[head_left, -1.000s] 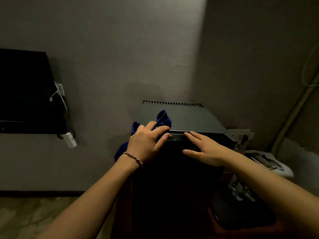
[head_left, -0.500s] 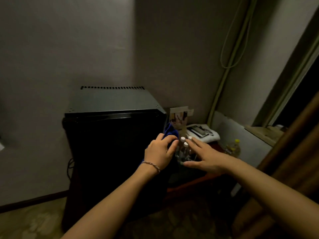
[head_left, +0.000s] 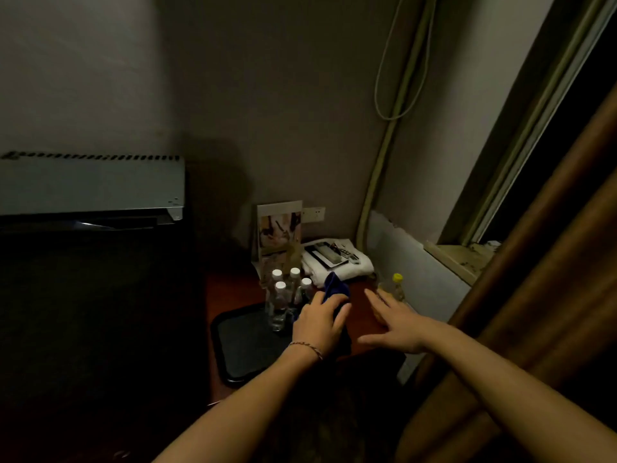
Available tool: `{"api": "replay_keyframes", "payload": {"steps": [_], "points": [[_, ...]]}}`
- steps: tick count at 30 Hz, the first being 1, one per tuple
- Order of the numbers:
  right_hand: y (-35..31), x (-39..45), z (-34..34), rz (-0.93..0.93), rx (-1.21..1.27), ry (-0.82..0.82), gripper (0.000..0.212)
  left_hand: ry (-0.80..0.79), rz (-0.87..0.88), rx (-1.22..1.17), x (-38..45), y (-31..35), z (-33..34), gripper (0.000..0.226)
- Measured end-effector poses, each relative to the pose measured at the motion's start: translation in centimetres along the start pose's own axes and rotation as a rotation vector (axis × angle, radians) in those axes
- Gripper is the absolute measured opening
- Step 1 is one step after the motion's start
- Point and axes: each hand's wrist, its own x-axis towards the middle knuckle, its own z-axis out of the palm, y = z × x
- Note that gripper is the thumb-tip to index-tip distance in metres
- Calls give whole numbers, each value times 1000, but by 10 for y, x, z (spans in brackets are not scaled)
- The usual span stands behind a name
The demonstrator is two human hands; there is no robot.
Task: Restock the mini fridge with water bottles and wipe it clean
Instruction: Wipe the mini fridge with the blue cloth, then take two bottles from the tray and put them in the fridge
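Observation:
The black mini fridge [head_left: 93,295] with a grey metal top stands at the left, its door shut. Several clear water bottles [head_left: 282,299] with white caps stand on a dark tray [head_left: 240,342] on a low reddish table. My left hand [head_left: 319,324] is closed on a dark blue cloth [head_left: 335,287], just right of the bottles. My right hand [head_left: 395,320] hovers over the table with fingers spread, holding nothing, next to a yellow-capped bottle [head_left: 397,285].
A leaflet [head_left: 278,228] leans on the wall behind the bottles. A folded white towel [head_left: 344,267] carries remote controls. A brown curtain [head_left: 534,295] hangs at the right by a window sill. Pipes and a cable run up the corner.
The view has swung right from the fridge to the side table. Both hands left the fridge's top edge and moved over the table, the left still holding the blue cloth.

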Motion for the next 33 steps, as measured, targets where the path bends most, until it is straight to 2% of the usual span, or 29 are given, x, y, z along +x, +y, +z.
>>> {"api": "replay_keyframes", "payload": {"steps": [7,10,14,16,21,30,33], "points": [[70,78,-3,18,4,-115,116,-70,-115,-39,79,-3,72,39],[89,115,-13,-26,-89,-91,113,-111,-162,-56,122,-14,92,45],[113,164,-28,-44,-165,-90,110,-275,-168,-15,179,-30,119,57],[121,188,-37,-51,-191,-100,109,-302,-168,26,205,-38,126,59],[130,228,-43,-91,-134,-154,110,-234,-216,159,236,-64,127,54],[123,260,-58,-272,-125,-203,107,-129,-331,305,225,-87,101,50],[110,267,-53,-316,-143,-222,105,-41,-371,338,212,-96,85,50]]}}
